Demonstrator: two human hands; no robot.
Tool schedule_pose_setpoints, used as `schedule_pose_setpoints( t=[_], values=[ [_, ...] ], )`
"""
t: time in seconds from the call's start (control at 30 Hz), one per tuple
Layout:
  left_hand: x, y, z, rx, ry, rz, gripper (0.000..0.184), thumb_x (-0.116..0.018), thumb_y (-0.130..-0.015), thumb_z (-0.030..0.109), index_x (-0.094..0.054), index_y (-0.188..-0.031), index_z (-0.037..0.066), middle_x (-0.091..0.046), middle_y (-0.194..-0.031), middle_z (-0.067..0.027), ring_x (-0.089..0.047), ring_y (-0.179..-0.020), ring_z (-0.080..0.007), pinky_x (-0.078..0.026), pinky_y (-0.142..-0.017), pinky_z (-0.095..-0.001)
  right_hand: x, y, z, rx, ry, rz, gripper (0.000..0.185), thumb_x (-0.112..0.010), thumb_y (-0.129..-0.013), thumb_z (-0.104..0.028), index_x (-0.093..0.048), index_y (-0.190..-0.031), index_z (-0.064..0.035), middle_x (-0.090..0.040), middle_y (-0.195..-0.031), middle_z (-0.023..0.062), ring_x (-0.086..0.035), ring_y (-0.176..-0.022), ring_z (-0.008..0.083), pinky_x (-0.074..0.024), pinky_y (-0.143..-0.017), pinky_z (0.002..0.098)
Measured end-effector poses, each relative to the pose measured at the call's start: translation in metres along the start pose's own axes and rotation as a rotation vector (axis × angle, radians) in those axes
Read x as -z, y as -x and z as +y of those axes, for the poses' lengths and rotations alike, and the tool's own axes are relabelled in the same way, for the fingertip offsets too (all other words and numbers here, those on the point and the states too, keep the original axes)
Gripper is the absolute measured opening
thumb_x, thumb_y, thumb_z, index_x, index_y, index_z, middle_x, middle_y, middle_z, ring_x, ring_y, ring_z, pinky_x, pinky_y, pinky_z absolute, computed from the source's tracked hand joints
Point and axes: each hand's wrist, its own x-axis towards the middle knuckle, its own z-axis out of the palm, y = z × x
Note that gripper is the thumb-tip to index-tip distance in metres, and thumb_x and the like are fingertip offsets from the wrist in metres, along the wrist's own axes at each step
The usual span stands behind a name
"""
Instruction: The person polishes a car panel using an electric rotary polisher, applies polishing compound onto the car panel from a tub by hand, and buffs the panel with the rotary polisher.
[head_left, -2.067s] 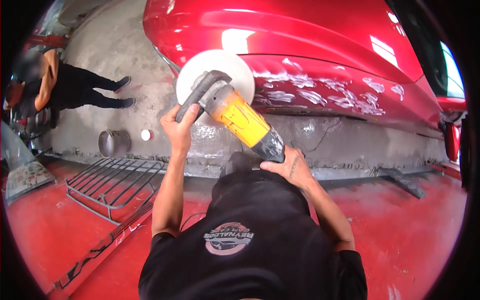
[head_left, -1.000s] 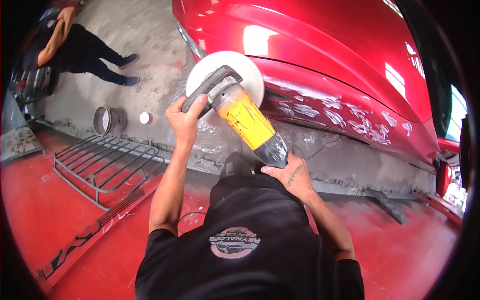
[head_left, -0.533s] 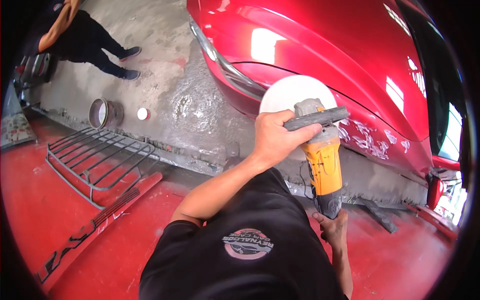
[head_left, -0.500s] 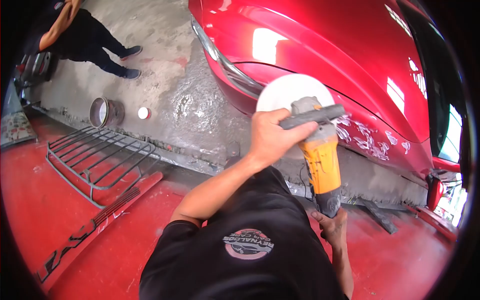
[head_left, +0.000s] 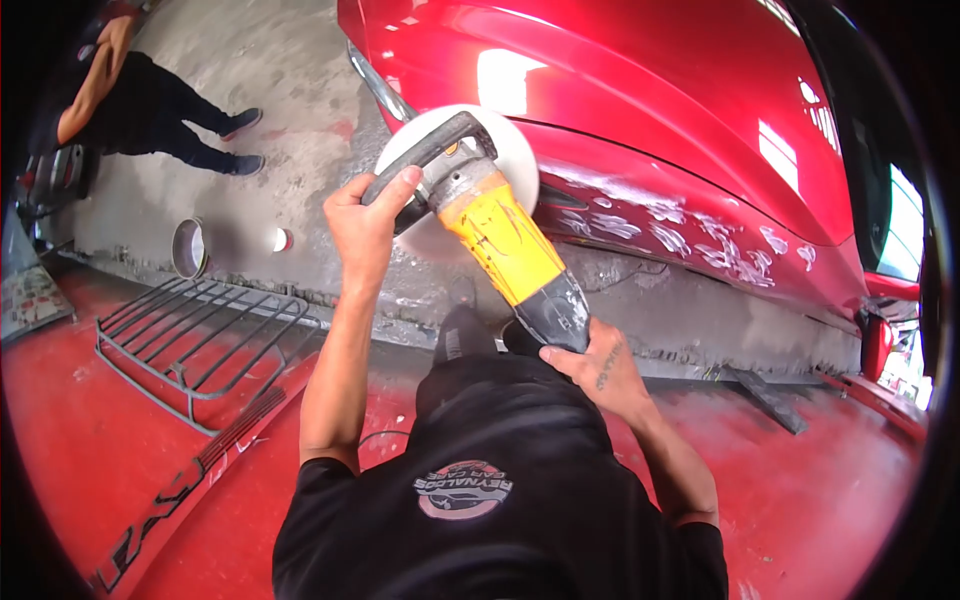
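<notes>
A yellow and black polisher [head_left: 508, 245] with a round white pad [head_left: 515, 150] is in both hands. My left hand [head_left: 362, 225] is closed around its grey front handle, beside the pad. My right hand [head_left: 602, 372] grips the black rear end of the body. The pad is at the front corner of a glossy red car [head_left: 640, 90] and overlaps the bumper in this view; I cannot tell if it touches. White smears [head_left: 720, 240] cover the car's lower side panel, right of the tool.
A person [head_left: 150, 100] in dark clothes stands at the upper left. A bucket [head_left: 190, 248] and a small white-topped container [head_left: 282, 240] are on the concrete floor. Nearby lies a black metal rack [head_left: 200, 340] on the red floor. A dark flat bar [head_left: 765, 400] lies at the right.
The polisher has swung left along the car toward its front corner, both hands still on it. More white smears on the bumper now show behind it. The view has shifted slightly.
</notes>
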Motion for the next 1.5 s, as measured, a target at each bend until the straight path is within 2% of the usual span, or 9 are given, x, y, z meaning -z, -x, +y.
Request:
schedule_pose_setpoints(
  t=[0.1, 0.4, 0.63, 0.93, 1.2, 1.27, 1.4, 1.43, 1.5],
  values=[
    [-0.036, 0.026, 0.03, -0.068, 0.102, -0.027, 0.029, -0.087, -0.087, 0.023, -0.078, -0.084, -0.004, -0.069, -0.073, 0.0012, -0.057, -0.065, -0.0057, -0.044, -0.06, -0.0252, 0.017, 0.016, 0.036, 0.004, 0.053, 0.035, 0.051, -0.082, -0.085, -0.032, -0.067, -0.111, 0.0094, -0.074, -0.095, 0.0293, -0.073, -0.09, 0.0458, -0.0555, -0.085, 0.0458],
    [-0.151, 0.103, 0.071, -0.08, 0.278, -0.346, 0.022, -0.087, -0.087, 0.017, -0.08, -0.093, -0.003, -0.074, -0.08, 0.0002, -0.062, -0.073, -0.0047, -0.051, -0.065, -0.0238, 0.085, 0.104, 0.095, -0.248, -0.101, 0.209, 0.037, -0.085, -0.083, -0.021, -0.067, -0.096, 0.0083, -0.071, -0.079, 0.012, -0.065, -0.073, 0.0156, -0.0538, -0.069, 0.0355],
    [-0.191, 0.118, 0.075, -0.213, 0.251, -0.419, 0.028, -0.09, -0.083, 0.022, -0.076, -0.077, -0.002, -0.067, -0.063, -0.0005, -0.059, -0.063, -0.0027, -0.047, -0.054, -0.0269, 0.083, 0.129, 0.103, -0.562, -0.097, 0.324, 0.035, -0.078, -0.081, -0.026, -0.064, -0.073, 0.0045, -0.061, -0.059, 0.0056, -0.058, -0.056, 0.0134, -0.0463, -0.054, 0.0354],
    [-0.047, 0.051, 0.01, -0.099, 0.195, -0.229, 0.024, -0.088, -0.085, 0.02, -0.077, -0.084, -0.002, -0.069, -0.068, 0.0013, -0.06, -0.066, -0.0044, -0.047, -0.057, -0.0266, -0.016, 0.047, 0.052, -0.064, -0.057, 0.259, 0.038, -0.082, -0.082, -0.019, -0.067, -0.104, 0.0091, -0.076, -0.089, 0.0207, -0.075, -0.082, 0.0277, -0.057, -0.075, 0.0399],
    [0.02, 0.01, -0.007, -0.009, 0.15, -0.114, 0.025, -0.086, -0.087, 0.02, -0.079, -0.089, -0.004, -0.072, -0.075, 0.0, -0.062, -0.071, -0.0065, -0.05, -0.064, -0.0262, -0.063, 0.012, 0.023, -0.063, 0.183, 0.161, 0.038, -0.083, -0.083, -0.016, -0.067, -0.104, 0.0114, -0.075, -0.091, 0.0247, -0.076, -0.085, 0.03, -0.0564, -0.079, 0.0399],
    [0.001, 0.014, -0.001, -0.085, 0.269, -0.161, 0.025, -0.086, -0.087, 0.021, -0.079, -0.087, -0.003, -0.071, -0.073, 0.0008, -0.06, -0.068, -0.0055, -0.048, -0.061, -0.0266, -0.056, 0.03, 0.016, -0.098, 0.04, 0.22, 0.046, -0.084, -0.081, -0.022, -0.066, -0.105, 0.0124, -0.074, -0.093, 0.0312, -0.075, -0.09, 0.0431, -0.0575, -0.079, 0.0441],
    [-0.026, 0.02, 0.005, -0.075, 0.243, -0.359, 0.021, -0.083, -0.089, 0.019, -0.079, -0.086, -0.001, -0.069, -0.072, 0.0028, -0.057, -0.069, -0.0036, -0.046, -0.062, -0.025, -0.046, 0.065, 0.0, -0.394, 0.082, 0.267, 0.044, -0.083, -0.082, -0.02, -0.067, -0.108, 0.0118, -0.075, -0.087, 0.0262, -0.077, -0.084, 0.0304, -0.0571, -0.075, 0.0396],
    [-0.029, 0.018, 0.002, -0.076, 0.236, -0.349, 0.021, -0.082, -0.091, 0.019, -0.079, -0.084, -0.001, -0.069, -0.071, 0.0025, -0.058, -0.069, -0.0034, -0.047, -0.062, -0.0252, -0.05, 0.064, -0.007, -0.342, 0.038, 0.298, 0.034, -0.081, -0.083, -0.021, -0.068, -0.096, 0.0084, -0.065, -0.067, 0.0074, -0.06, -0.063, 0.0126, -0.0477, -0.058, 0.0344],
    [-0.019, 0.015, -0.002, -0.061, 0.263, -0.308, 0.022, -0.082, -0.091, 0.019, -0.079, -0.084, -0.001, -0.069, -0.071, 0.0026, -0.057, -0.069, -0.0034, -0.046, -0.061, -0.0256, -0.057, 0.054, -0.011, -0.341, 0.045, 0.276, 0.039, -0.082, -0.083, -0.021, -0.068, -0.102, 0.0098, -0.07, -0.077, 0.0153, -0.068, -0.073, 0.0188, -0.0524, -0.067, 0.037]
  ],
)
